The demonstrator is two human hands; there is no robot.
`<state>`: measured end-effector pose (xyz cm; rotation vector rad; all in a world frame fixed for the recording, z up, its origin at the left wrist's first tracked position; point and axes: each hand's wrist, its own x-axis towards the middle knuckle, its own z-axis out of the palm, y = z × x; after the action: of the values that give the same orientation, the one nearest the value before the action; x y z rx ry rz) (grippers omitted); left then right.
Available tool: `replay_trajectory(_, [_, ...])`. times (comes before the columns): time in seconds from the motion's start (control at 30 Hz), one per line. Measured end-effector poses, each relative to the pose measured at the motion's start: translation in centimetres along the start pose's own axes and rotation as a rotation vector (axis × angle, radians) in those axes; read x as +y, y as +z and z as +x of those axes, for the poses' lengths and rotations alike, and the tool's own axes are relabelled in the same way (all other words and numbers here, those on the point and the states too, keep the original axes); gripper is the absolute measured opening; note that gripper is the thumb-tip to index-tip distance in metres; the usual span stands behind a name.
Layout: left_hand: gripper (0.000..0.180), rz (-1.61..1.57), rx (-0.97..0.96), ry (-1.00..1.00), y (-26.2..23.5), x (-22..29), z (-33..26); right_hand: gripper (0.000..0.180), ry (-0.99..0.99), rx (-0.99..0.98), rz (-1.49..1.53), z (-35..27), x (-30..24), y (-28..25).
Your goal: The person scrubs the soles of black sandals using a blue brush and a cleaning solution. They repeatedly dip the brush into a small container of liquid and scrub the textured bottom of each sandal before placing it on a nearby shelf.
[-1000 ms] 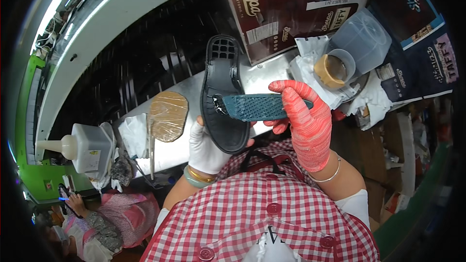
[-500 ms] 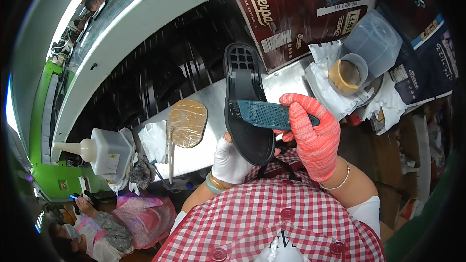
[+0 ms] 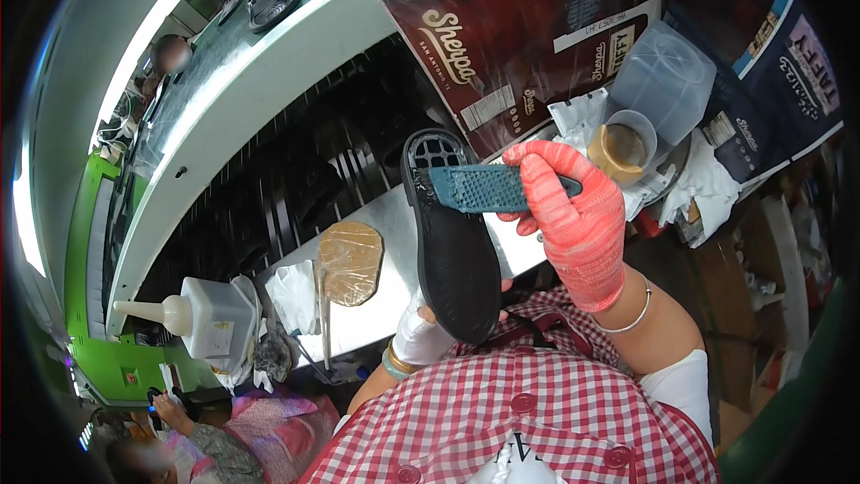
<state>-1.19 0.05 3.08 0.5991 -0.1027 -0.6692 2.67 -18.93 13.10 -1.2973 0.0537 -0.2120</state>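
A black shoe sole (image 3: 457, 278) is held lengthwise in front of my chest, its gridded heel end pointing away. My left hand (image 3: 421, 333), in a white glove with bare fingertips, grips the near, rounded end from below; part of that hand is hidden by the sole. In a pink-red knit glove, my right hand (image 3: 578, 233) pinches a flat teal brush (image 3: 493, 189) with a lattice-textured handle. The brush lies across the sole, its left end at the edge of the heel grid. I cannot make out its bristles. Wet-looking marks show beside the grid.
A plastic-wrapped brown disc (image 3: 351, 263) lies on the metal ledge (image 3: 387, 242), near a white squeeze bottle (image 3: 215, 318). A glue-stained clear cup (image 3: 620, 148) and a translucent container (image 3: 665, 81) stand right. Dark-red printed cardboard (image 3: 484, 45) rises behind. A person (image 3: 215, 435) sits lower left.
The brush has gone from the middle of the sole to its heel end. The sole has come closer to my body and turned slightly. The whole view has shifted a little.
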Motion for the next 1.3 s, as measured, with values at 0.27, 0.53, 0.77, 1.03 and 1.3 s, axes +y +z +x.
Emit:
replay_trajectory(0.27, [0.086,-0.004,-0.007,0.051,-1.0,0.1,0.3,0.019,0.124,-0.115,-0.046,-1.3,0.3,-0.1])
replay_trajectory(0.53, [0.075,-0.052,0.056,0.14,-1.5,0.2,0.6,0.018,0.202,-0.144,-0.039,-3.3,2.4,0.6])
replay_trajectory(0.77, [0.072,-0.083,0.055,0.166,-2.0,0.5,0.7,0.017,0.229,-0.188,-0.069,-3.8,2.5,1.1])
replay_trajectory(1.03, [0.067,-0.125,0.213,0.219,-1.7,0.7,0.6,0.016,0.22,-0.294,-0.139,-4.6,3.1,1.2])
replay_trajectory(1.3, [0.065,0.028,0.198,0.243,-3.2,0.3,-0.4,0.019,0.241,-0.552,-0.324,-3.7,3.2,1.3])
